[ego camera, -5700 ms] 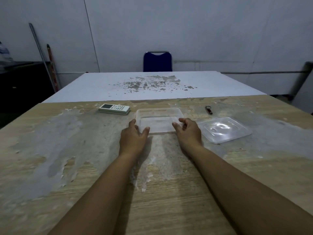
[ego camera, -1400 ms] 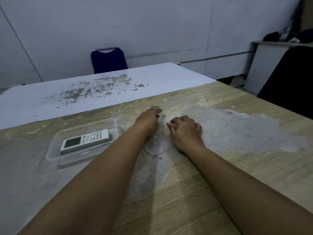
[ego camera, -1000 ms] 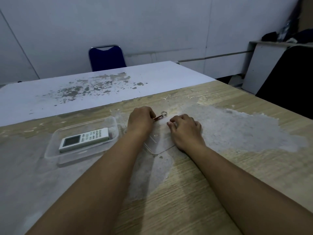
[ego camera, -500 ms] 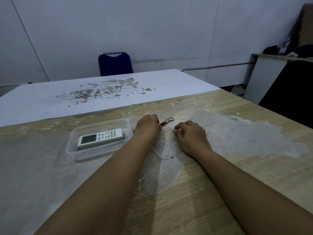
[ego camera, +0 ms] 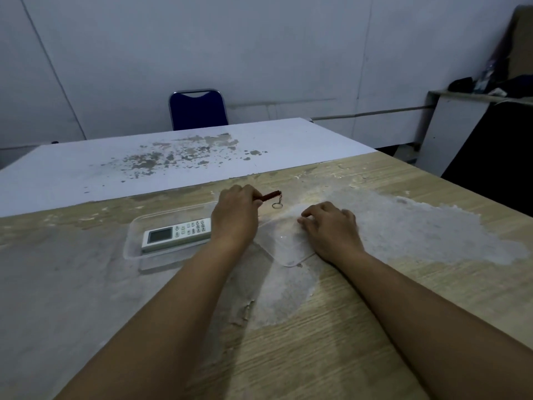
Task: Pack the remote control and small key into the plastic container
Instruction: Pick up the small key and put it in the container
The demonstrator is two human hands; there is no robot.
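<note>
Holding the small key point(ego camera: 266, 196) pinched tight in its grip, the left hand point(ego camera: 235, 219) is just past the plastic container point(ego camera: 135, 235), near the worktop's far edge. The remote control point(ego camera: 176, 234) lies inside. Next, I think, the key drops in. The right hand point(ego camera: 331, 229) rests curled on the lid point(ego camera: 284, 249).

The tabletop point(ego camera: 360, 327) is pale wood grain, overlaid with large blotchy grey-white patches where a coating has worn unevenly, and at its far side lies a plain white sheet point(ego camera: 86, 168) speckled with grey-brown flecks. The remote control point(ego camera: 176, 234) is white with a greyish screen and rows of small pale buttons, lying in the clear, colourless plastic container point(ego camera: 135, 243); the lid point(ego camera: 284, 249) to its right is equally transparent. The small key point(ego camera: 269, 196) is dark red with a silvery ring, and the far chair point(ego camera: 198, 110) is deep blue with a grey metal frame.
</note>
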